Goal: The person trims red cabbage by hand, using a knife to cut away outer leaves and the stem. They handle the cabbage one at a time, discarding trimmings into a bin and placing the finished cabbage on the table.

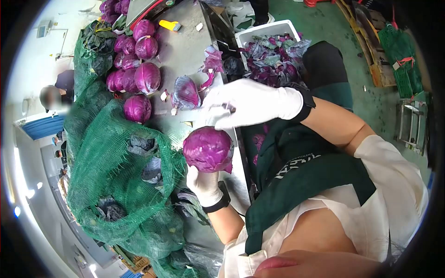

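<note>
A purple cabbage (208,149) rests in my left hand (204,186), whose white-gloved fingers cup it from beneath. Just beyond the cabbage, my right hand (255,103), also white-gloved, has its thumb and fingers apart with nothing visible between them; the fingertips are slightly blurred. A loose outer leaf (186,92) lies on the metal table (178,55) near the right fingertips. Torn purple leaf pieces (213,62) lie along the table edge. Several peeled cabbages (147,78) are grouped on the table's far side.
Green net bags (116,171) with dark cabbages lie beside the table. A white bin (269,28) holds leaf scraps. A yellow tool (170,25) lies on the table. Another person (65,88) is at the far left. A green crate (403,60) stands by pallets.
</note>
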Demonstrator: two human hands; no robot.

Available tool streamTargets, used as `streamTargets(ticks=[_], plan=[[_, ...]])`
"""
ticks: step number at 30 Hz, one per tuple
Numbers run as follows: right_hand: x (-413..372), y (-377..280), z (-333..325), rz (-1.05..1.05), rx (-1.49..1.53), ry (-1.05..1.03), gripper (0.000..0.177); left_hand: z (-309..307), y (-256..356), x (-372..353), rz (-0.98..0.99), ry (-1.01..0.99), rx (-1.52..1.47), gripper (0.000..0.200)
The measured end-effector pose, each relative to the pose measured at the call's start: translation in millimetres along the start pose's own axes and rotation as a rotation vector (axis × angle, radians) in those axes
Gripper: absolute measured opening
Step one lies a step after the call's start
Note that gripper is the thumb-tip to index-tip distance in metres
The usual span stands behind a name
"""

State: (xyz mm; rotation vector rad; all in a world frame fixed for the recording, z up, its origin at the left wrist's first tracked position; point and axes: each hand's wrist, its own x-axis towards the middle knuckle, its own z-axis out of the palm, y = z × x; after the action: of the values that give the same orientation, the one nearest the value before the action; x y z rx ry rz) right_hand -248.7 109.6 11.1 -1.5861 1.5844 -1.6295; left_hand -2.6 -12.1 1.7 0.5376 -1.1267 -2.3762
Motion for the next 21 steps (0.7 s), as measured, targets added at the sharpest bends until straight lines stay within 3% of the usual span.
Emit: streamTargets(ticks=[3, 5, 7, 9, 11, 14, 18, 21], plan=[[-4, -9, 8, -0.023, 0.004, -0.023, 0.037, 15, -4, 11, -0.071, 0.072, -0.173, 0.07], [-6, -14, 12, -0.042, -0.042, 0.015, 0.038, 18, -4, 18, -0.112, 0.14, -0.269, 0.067], [-15, -25, 12, -0.074, -0.05, 0.021, 0.038, 27, -5, 21, -0.121, 0.036, -0.276, 0.063], [-22, -41, 14, -0.163, -0.344, -0.036, 0.042, 32, -8, 23, -0.113, 0.027, -0.347, 0.05], [-26, -42, 16, -0.159, -0.39, -0.025, 0.036, 51, -10, 24, -0.014, 0.146, -0.12, 0.043], [-28, -23, 20, -0.057, -0.196, 0.009, 0.028, 52, -16, 27, 0.058, 0.242, 0.066, 0.047], [-35, -23, 13, -0.121, -0.21, 0.085, 0.023, 57, -17, 32, 0.038, 0.331, -0.056, 0.058], [-37, -34, 9, -0.021, -0.184, 0.082, 0.024, 57, -23, 36, 0.127, 0.32, -0.052, 0.057]])
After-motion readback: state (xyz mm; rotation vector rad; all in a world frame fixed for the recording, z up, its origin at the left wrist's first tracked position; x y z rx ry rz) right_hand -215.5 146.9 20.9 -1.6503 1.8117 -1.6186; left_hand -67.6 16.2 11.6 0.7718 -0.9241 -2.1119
